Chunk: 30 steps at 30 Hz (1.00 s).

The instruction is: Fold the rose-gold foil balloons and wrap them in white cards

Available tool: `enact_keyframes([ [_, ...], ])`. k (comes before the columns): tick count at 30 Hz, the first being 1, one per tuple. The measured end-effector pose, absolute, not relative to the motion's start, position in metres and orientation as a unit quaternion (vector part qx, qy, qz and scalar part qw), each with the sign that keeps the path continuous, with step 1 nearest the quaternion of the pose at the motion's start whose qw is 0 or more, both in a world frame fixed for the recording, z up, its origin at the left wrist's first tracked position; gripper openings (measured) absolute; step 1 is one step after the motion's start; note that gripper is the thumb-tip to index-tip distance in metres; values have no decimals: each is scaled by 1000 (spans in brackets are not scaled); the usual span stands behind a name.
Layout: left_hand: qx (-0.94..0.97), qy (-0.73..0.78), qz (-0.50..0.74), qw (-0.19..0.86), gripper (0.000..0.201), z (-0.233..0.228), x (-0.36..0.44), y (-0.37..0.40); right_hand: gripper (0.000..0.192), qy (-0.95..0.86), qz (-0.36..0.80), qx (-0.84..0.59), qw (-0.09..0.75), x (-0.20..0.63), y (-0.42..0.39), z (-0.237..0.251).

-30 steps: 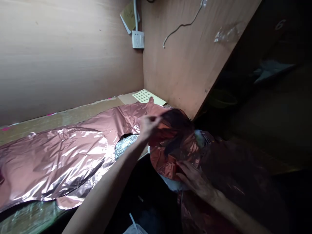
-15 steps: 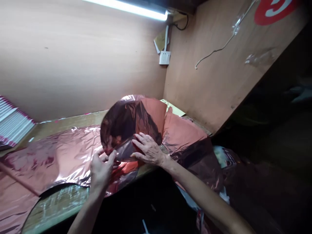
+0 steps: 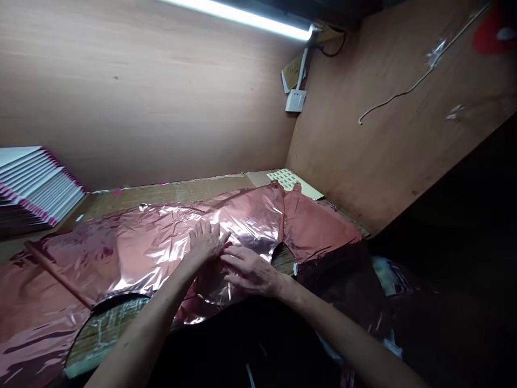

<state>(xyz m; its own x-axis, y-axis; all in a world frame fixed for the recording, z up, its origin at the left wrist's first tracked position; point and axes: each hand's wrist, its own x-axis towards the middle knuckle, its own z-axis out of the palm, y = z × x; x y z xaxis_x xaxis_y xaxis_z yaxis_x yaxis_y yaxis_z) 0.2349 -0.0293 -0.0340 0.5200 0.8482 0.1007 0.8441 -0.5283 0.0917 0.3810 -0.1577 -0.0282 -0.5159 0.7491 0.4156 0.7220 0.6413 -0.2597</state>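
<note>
Head view: one camera, looking down on a wooden bench in a plywood booth.
Foil: rose-pink metallic foil sheet [image 3: 153, 245], thin, crinkled and glossy, spread flat along the bench; curved cut-outs at its near edge show the bench surface below.
Foil piece: rounded, shiny piece [image 3: 214, 291] lying on the sheet at the bench's front edge, under both hands.
Left hand: left hand [image 3: 207, 242] open, fingers spread, palm flat on the foil.
Right hand: right hand [image 3: 250, 272] open, fingers extended leftward, pressing flat on the foil piece; fingertips just beside the left hand.
Bench: bench [image 3: 161, 193] of worn brown board, bare strip behind the foil.
Stack: white cards with pink edges [image 3: 34, 186], fanned, far left.
Corner: perforated pale sheet [image 3: 287, 178] lying flat.
Wall: white socket [image 3: 295, 100]; tube light [image 3: 242, 19] glowing above.
</note>
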Motion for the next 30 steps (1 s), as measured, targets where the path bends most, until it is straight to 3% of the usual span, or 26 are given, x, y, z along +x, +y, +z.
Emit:
enact_keyframes([
  [4,857,511,63,2,69,-56,222,-34,51,-841,14,-497,213,382,-196,-46],
  [9,862,503,58,20,68,-49,215,-26,62,-850,19,-498,171,367,-205,-61],
  [13,807,568,160,21,60,-28,152,-30,60,-862,5,-471,184,357,-198,-61],
  [16,635,731,251,-19,54,-19,74,-34,57,-860,-35,-463,209,355,-203,-63],
  [21,426,883,191,53,69,-17,-9,-17,45,-841,-115,-426,313,350,-221,-74],
  [27,460,867,173,84,37,5,-14,8,34,-845,-130,-385,347,346,-223,-82],
  [30,502,843,188,47,34,36,20,21,32,-851,-119,-378,344,347,-222,-81],
])
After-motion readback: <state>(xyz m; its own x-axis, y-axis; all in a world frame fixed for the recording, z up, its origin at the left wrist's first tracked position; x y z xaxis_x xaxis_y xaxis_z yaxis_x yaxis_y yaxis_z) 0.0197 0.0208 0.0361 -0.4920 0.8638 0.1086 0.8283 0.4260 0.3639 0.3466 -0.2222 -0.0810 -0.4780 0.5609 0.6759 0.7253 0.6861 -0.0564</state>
